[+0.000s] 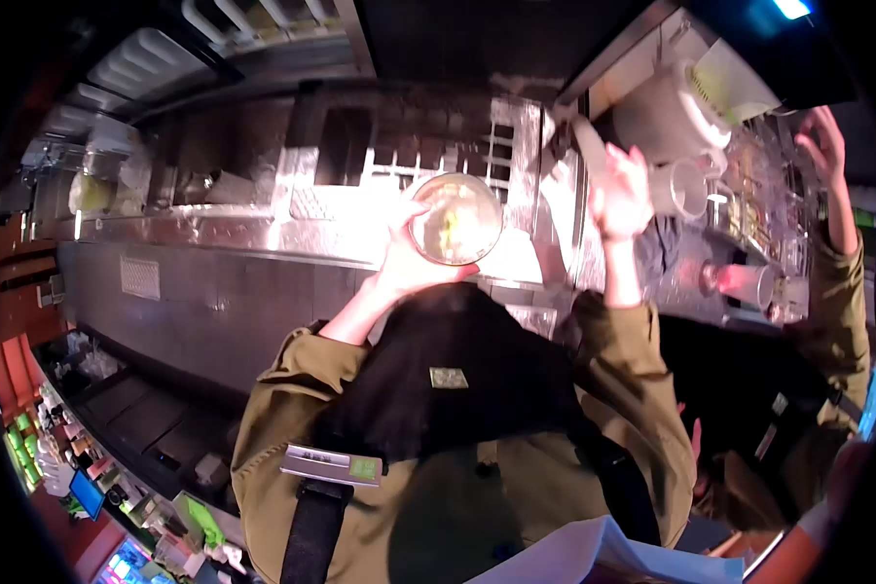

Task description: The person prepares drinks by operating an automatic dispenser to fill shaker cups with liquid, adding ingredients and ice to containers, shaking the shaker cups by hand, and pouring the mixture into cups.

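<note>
My left hand point(411, 261) is closed round the side of a clear round cup point(456, 220), its thumb at the rim. Yellowish pieces lie inside the cup, and glare washes out part of it. My right hand point(621, 200) is raised at the right of the counter with its fingers bent. A pale curved piece point(588, 148) meets the thumb side of that hand, and the fingers look closed on its lower end. Just right of the hand stand a large white container point(660, 119) and a clear plastic pitcher point(678, 190).
A metal sink counter point(204, 222) with a white rack point(436, 161) runs ahead of me. At right are a cup with red contents point(740, 283) and a tray of small items point(754, 185). A co-worker's hand point(823, 146) is raised beyond them. Dark cabinets point(165, 414) lie behind left.
</note>
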